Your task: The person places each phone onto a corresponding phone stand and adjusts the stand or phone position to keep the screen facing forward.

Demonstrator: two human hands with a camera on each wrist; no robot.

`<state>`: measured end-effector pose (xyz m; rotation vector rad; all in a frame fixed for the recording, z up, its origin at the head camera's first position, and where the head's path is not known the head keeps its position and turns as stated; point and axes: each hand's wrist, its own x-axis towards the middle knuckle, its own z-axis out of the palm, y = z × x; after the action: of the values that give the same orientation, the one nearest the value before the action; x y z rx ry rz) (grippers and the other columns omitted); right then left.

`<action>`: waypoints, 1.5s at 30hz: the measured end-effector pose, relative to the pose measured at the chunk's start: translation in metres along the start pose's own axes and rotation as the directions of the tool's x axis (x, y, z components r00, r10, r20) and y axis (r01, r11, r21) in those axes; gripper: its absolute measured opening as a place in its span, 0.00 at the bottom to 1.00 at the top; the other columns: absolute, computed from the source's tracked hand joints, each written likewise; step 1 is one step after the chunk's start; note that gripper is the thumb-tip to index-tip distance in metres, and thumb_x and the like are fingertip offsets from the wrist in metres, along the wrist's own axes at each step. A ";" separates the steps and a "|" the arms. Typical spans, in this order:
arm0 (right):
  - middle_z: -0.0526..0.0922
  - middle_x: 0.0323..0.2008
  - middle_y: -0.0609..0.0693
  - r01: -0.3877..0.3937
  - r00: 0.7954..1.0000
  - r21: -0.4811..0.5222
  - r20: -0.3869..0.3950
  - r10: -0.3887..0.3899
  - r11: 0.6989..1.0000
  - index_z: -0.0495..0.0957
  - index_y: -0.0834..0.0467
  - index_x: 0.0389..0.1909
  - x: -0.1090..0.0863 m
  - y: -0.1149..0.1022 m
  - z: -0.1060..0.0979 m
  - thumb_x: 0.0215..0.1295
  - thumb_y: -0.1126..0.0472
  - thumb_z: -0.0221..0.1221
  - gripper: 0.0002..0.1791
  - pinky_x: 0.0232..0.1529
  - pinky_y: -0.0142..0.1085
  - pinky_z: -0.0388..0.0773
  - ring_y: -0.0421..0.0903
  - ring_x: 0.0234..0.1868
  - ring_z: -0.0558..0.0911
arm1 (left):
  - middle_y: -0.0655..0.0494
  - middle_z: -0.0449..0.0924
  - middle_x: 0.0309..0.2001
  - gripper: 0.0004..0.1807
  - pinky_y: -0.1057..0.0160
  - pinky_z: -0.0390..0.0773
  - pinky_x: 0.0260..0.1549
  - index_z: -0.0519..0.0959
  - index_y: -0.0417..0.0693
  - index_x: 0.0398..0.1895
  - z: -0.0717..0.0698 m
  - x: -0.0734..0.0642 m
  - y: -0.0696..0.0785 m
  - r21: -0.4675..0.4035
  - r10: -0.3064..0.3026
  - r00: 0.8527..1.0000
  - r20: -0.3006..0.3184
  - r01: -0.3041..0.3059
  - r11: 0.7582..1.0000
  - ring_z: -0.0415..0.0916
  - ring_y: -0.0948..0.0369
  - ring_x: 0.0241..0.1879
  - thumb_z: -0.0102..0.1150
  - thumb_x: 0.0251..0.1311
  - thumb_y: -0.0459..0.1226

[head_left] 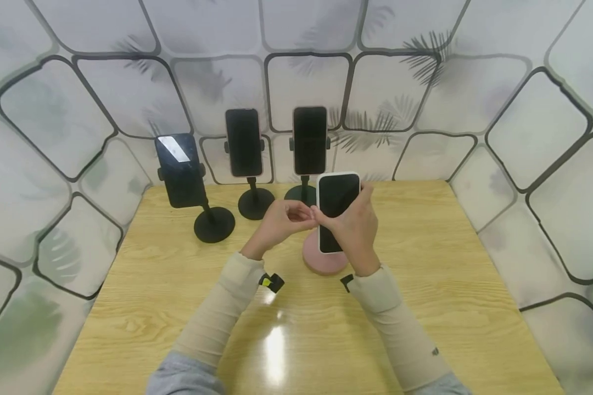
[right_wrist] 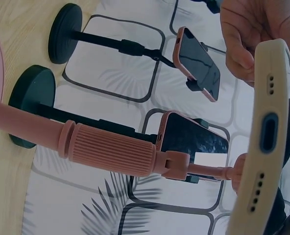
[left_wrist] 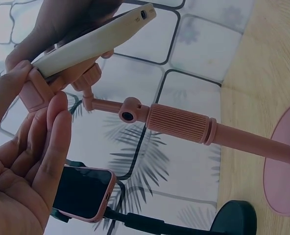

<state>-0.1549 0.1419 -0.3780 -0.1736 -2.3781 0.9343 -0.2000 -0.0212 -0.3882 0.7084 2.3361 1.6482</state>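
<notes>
A phone in a white case (head_left: 337, 195) faces up in front of the pink phone stand, whose round base (head_left: 320, 262) rests on the table. My right hand (head_left: 359, 227) grips this phone across its screen side and right edge. At the phone's left edge is my left hand (head_left: 281, 220), its thumb and fingers pinching the pink clamp jaw of the holder, as the left wrist view shows. The stand's ribbed pink pole (left_wrist: 179, 123) leads up to a joint behind the phone. My right fingers partly hide the holder's back.
Behind my hands, three dark phone stands hold phones: a tilted phone (head_left: 180, 170) at left, an upright phone (head_left: 244, 141) in the middle, and another phone (head_left: 309, 140) close behind the white-cased one. A patterned curtain (head_left: 222, 88) borders the wooden table (head_left: 425, 263).
</notes>
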 end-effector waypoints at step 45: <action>0.71 0.56 0.65 0.181 0.966 0.071 -0.202 -0.163 0.981 0.54 0.62 0.66 -0.001 0.021 0.016 0.39 0.43 0.73 0.57 0.41 0.57 0.76 0.61 0.46 0.77 | 0.54 0.63 0.64 0.53 0.50 0.61 0.66 0.51 0.60 0.72 0.072 0.000 -0.041 -0.069 0.063 0.995 0.077 -0.058 0.996 0.59 0.59 0.66 0.74 0.44 0.38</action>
<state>-0.1646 0.1481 -0.4014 -0.0221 -2.1292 0.8946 -0.1809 0.0283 -0.4519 0.8228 2.2155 1.6827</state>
